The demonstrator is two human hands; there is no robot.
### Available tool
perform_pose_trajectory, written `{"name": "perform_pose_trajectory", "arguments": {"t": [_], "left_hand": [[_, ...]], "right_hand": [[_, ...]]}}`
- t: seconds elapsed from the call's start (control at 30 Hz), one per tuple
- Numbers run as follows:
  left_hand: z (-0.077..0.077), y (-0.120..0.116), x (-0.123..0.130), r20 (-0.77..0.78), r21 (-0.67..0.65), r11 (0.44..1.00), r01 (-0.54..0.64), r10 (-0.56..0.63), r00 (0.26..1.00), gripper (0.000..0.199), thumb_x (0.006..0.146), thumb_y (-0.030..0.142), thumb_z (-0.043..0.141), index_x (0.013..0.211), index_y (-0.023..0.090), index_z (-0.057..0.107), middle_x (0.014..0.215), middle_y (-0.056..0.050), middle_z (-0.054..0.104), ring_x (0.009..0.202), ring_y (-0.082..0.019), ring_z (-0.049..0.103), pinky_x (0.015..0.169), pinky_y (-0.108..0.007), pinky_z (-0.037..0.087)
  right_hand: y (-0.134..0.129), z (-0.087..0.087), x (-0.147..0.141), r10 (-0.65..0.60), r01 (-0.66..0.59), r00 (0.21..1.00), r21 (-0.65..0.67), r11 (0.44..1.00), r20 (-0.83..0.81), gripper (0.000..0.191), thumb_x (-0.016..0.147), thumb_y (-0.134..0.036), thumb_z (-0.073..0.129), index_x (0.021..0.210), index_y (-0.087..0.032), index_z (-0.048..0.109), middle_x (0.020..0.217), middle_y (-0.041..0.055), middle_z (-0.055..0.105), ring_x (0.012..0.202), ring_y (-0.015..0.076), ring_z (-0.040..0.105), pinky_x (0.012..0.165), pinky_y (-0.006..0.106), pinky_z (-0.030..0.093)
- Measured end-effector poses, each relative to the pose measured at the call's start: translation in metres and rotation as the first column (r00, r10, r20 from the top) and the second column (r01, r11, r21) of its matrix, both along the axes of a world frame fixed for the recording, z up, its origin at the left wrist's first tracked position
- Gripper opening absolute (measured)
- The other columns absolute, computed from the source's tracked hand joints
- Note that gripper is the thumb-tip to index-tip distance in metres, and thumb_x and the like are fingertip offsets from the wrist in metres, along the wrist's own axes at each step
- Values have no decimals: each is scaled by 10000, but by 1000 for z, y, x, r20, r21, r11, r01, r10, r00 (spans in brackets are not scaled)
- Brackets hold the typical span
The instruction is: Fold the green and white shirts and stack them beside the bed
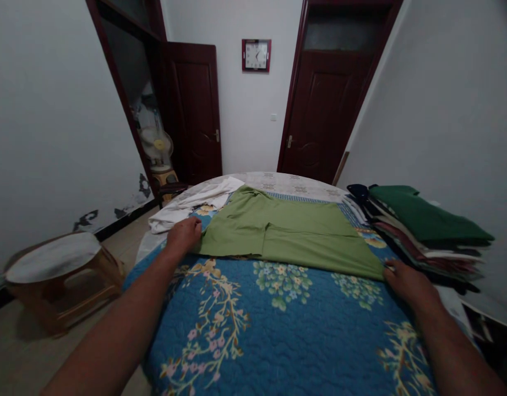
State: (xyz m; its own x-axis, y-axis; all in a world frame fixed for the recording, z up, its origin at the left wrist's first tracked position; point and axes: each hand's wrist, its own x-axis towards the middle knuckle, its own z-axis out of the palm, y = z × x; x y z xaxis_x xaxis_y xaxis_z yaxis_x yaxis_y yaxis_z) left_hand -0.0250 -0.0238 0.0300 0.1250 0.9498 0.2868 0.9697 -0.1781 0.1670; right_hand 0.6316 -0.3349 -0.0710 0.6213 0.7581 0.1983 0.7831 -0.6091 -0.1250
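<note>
A green shirt (pixel 303 231) lies spread and folded lengthwise across the table, its near edge almost straight and a few creases towards the left. My left hand (pixel 186 235) is at its left end, fingers curled closed on the edge. At the near right corner my right hand (pixel 397 275) pinches the cloth between thumb and fingers. Under the shirt is a blue floral quilted cover (pixel 286 335). Just beyond my left hand lies a crumpled white garment (pixel 187 204).
A tall stack of folded clothes, topped by a dark green piece (pixel 426 214), stands at the right of the table. A patterned pale tablecloth (pixel 296 181) shows at the far edge. On the floor at left is a stool (pixel 55 258).
</note>
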Motion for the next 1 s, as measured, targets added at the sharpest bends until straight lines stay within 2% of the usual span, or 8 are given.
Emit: {"name": "perform_pose_trajectory", "arguments": {"t": [0.17, 0.33, 0.4, 0.5, 0.63, 0.77, 0.9, 1.0], "left_hand": [[-1, 3, 36, 33, 87, 960, 265, -269, 963, 426, 1019, 345, 484, 1332, 181, 722, 1351, -147, 748, 1252, -298, 696, 1085, -422, 537], [-23, -9, 82, -19, 30, 816, 577, -577, 817, 494, 1052, 435, 516, 1480, 233, 658, 1518, -118, 663, 1447, -275, 577, 1229, -417, 438], [-33, -18, 95, -63, -33, 797, 603, -604, 794, 567, 1051, 523, 526, 1552, 271, 607, 1608, -128, 590, 1541, -335, 480, 1275, -524, 370], [-44, -30, 103, -102, -122, 828, 547, -558, 823, 684, 1036, 673, 485, 1629, 333, 527, 1733, -127, 444, 1616, -420, 350, 1282, -683, 268], [-45, -36, 102, -100, -160, 827, 539, -557, 824, 779, 1015, 765, 429, 1673, 349, 462, 1771, -127, 377, 1635, -437, 299, 1277, -744, 200], [-45, -33, 102, -87, -162, 833, 529, -546, 833, 839, 965, 835, 447, 1669, 379, 460, 1772, -111, 376, 1639, -435, 283, 1283, -745, 179], [-48, -32, 102, -85, -151, 838, 525, -540, 837, 894, 929, 875, 462, 1665, 367, 469, 1765, -114, 385, 1637, -446, 276, 1280, -757, 184], [-49, -32, 101, -88, -142, 841, 521, -535, 840, 915, 914, 886, 477, 1666, 365, 463, 1767, -109, 385, 1646, -441, 260, 1286, -753, 183]], "right_hand": [[2, 10, -13, 14, -28, 987, 86, 996, 159, 523, 937, -373, 464, 1224, -93, 800, 1140, 239, 788, 1039, 382, 759, 953, 484, 582], [11, 20, -38, 129, -231, 912, 228, 946, 389, 412, 908, -282, 518, 1173, -117, 788, 1130, 216, 769, 1082, 363, 713, 1036, 504, 548], [16, 22, -48, 189, -307, 889, 237, 922, 416, 377, 906, -265, 542, 1166, -119, 773, 1137, 210, 763, 1079, 357, 702, 1038, 511, 544], [24, 24, -63, 273, -398, 865, 245, 884, 421, 333, 937, -273, 536, 1145, -129, 752, 1127, 203, 757, 1059, 344, 697, 1044, 514, 542], [46, 28, -92, 362, -491, 842, 292, 820, 399, 341, 1003, -323, 497, 1198, -162, 726, 1158, 187, 759, 1114, 333, 696, 1078, 512, 538], [85, 36, -158, 525, -626, 776, 320, 711, 350, 418, 1072, -373, 460, 1348, -149, 680, 1331, 201, 723, 1271, 327, 656, 1155, 529, 512], [137, 46, -256, 660, -706, 705, 342, 620, 260, 503, 1103, -420, 451, 1488, -139, 610, 1512, 204, 636, 1427, 328, 570, 1223, 535, 462], [176, 53, -323, 734, -742, 657, 324, 587, 173, 558, 1114, -422, 427, 1566, -119, 551, 1637, 204, 528, 1542, 323, 463, 1271, 514, 405]]}}
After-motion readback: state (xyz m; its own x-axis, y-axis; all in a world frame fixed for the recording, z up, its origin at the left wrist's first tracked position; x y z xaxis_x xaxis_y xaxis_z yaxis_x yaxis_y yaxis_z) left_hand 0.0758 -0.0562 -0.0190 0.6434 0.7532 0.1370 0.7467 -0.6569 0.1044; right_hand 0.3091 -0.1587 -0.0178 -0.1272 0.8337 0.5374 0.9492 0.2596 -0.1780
